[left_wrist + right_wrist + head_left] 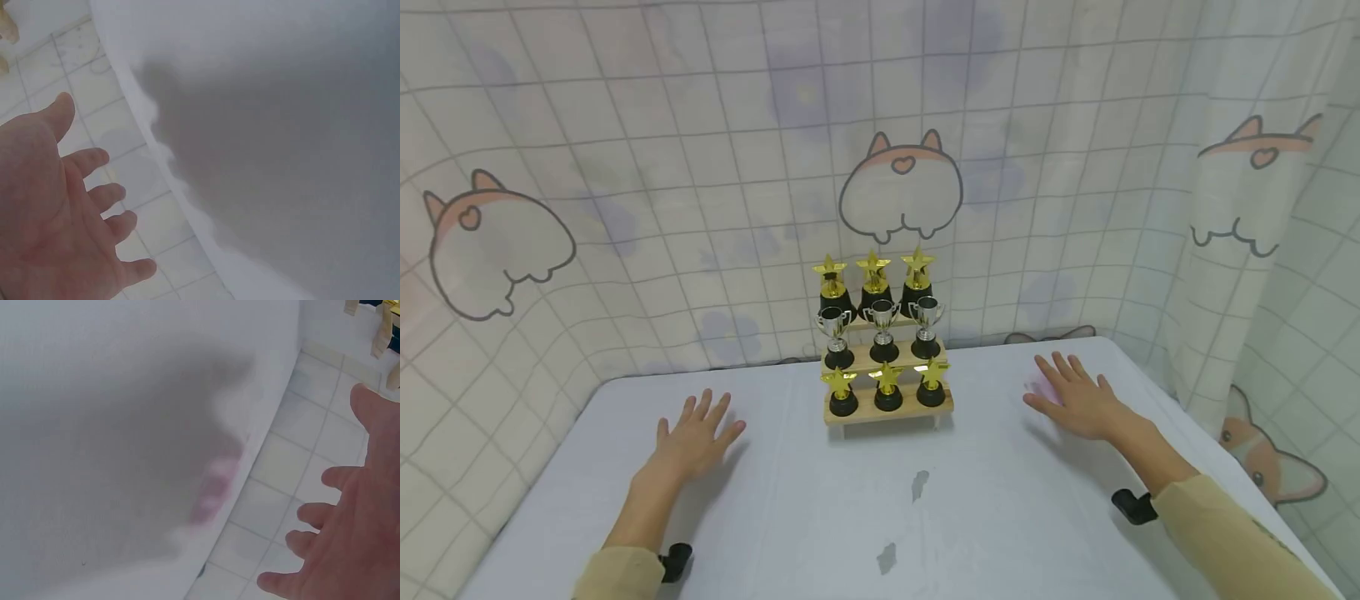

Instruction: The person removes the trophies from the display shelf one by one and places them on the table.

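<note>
My left hand (pixel 688 442) hovers over the left part of the white-covered table (pixel 790 517), fingers spread, holding nothing. On the other side my right hand (pixel 1081 404) is also spread and bare, above a pink patch (pixel 215 490) on the cloth. Between them, at the back, stands a small three-tier wooden display stand (pixel 866 410). Its lowest tier bears three gold star trophies (pixel 888 397) on black bases. Three silver two-handled trophy cups (pixel 882 315) line the middle tier, and three taller gold star trophies (pixel 875 300) fill the top one. Both hands are well apart from the stand.
A white grid-patterned curtain (pixel 730 208) with cartoon corgi prints hangs behind the table and along both sides. Two grey leaf-like marks (pixel 920 485) show on the cloth in front of the stand. Black wrist mounts (pixel 1133 506) stick out beneath the sleeves.
</note>
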Demonstrator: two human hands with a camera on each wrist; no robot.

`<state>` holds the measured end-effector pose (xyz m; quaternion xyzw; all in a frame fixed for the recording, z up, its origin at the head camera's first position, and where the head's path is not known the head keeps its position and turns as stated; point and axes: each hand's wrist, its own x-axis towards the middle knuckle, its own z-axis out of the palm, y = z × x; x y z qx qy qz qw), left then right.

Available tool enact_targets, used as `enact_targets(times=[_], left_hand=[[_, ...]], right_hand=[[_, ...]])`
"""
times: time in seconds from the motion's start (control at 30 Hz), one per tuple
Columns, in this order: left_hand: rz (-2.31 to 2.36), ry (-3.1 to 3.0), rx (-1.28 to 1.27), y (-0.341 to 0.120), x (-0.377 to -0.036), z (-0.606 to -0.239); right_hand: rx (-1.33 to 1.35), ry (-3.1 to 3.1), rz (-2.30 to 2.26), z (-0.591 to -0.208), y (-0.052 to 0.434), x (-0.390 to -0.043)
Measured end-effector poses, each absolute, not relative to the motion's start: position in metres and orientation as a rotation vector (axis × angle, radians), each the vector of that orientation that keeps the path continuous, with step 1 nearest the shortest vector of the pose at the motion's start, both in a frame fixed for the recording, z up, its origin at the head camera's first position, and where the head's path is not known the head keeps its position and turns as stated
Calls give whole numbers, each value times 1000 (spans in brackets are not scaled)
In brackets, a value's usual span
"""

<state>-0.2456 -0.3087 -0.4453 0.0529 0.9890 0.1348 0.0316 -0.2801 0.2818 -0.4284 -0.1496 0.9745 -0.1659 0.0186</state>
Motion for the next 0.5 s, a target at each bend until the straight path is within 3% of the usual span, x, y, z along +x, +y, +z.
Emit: enact_targets(times=[0.5], left_hand=[[552, 3173, 310, -285, -240, -439]], right_hand=[[-649, 3072, -875, -429, 268, -278]])
